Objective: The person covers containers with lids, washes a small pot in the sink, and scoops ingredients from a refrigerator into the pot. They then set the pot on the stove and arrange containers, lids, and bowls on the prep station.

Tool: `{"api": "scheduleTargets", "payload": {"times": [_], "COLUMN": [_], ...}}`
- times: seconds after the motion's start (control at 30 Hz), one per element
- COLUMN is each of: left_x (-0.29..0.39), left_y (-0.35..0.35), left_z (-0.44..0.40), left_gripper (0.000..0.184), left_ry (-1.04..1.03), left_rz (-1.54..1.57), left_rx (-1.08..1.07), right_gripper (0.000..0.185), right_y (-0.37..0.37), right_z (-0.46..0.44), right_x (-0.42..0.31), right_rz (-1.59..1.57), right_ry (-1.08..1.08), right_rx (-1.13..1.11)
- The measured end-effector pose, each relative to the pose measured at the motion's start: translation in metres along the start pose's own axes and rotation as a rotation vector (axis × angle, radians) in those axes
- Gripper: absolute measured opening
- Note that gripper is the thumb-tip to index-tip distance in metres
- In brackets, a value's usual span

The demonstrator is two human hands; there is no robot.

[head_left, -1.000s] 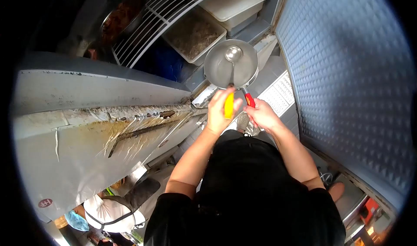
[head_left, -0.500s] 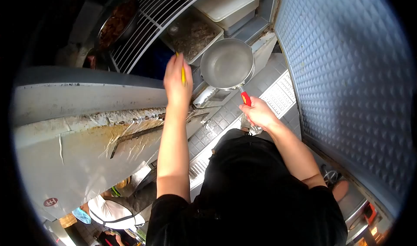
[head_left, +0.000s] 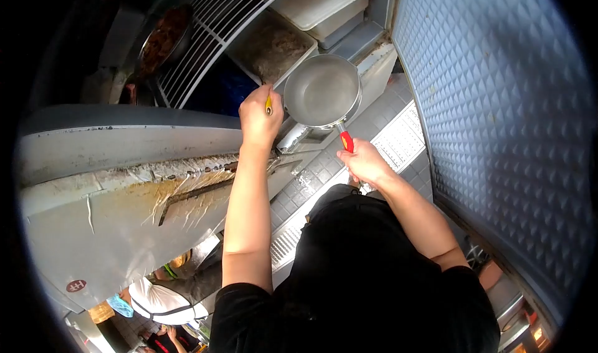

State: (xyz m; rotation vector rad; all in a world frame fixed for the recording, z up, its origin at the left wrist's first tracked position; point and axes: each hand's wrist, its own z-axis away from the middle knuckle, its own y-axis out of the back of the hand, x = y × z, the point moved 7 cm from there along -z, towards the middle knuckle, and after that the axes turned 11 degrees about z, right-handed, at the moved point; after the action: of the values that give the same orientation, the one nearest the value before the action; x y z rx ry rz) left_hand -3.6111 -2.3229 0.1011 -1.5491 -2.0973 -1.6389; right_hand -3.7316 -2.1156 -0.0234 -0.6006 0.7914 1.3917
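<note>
In my right hand (head_left: 364, 163) is the red handle of a round silver pan (head_left: 321, 91). The pan is held out level in front of me, its inside bare. My left hand (head_left: 260, 113) is wrapped around a yellow-handled utensil (head_left: 269, 105); its working end is hidden beyond the fist. Just past that fist lies a white rectangular tub (head_left: 305, 49) with brownish, wet-looking food (head_left: 274, 44) in it. The pan's left rim sits close to my left fist, over the front edge of the cabinet.
A white wire shelf (head_left: 215, 38) spans the cabinet above a metal bowl of reddish-brown food (head_left: 163, 38). Behind the tub stands a white lidded container (head_left: 324, 7). The embossed door (head_left: 498, 104) hangs open at right. Another person in a white top (head_left: 165, 300) is at lower left.
My left hand has moved slightly down and turned, so the yellow handle now points its end toward me. The pan has shifted a little left.
</note>
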Motion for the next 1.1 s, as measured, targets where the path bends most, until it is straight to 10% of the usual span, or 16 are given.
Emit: {"api": "scheduleTargets", "payload": {"times": [0.4,0.7,1.1], "left_x": [-0.008,-0.059,-0.032], "left_y": [-0.023,-0.001,0.012], "left_z": [-0.006,0.017,0.042], "left_gripper": [0.019,0.028,0.042], "left_ry": [-0.004,0.676,0.733], "left_rz": [-0.108,0.933,1.249], "left_rx": [-0.157,0.45,0.887], "right_gripper": [0.021,0.02,0.017], "right_y": [0.008,0.01,0.016], "right_z": [0.001,0.001,0.01], "right_x": [0.0,-0.003,-0.013], "right_rz": [0.039,0.048,-0.041], "right_ry": [-0.032,-0.039,-0.087], "right_rx": [-0.016,-0.037,-0.031]}}
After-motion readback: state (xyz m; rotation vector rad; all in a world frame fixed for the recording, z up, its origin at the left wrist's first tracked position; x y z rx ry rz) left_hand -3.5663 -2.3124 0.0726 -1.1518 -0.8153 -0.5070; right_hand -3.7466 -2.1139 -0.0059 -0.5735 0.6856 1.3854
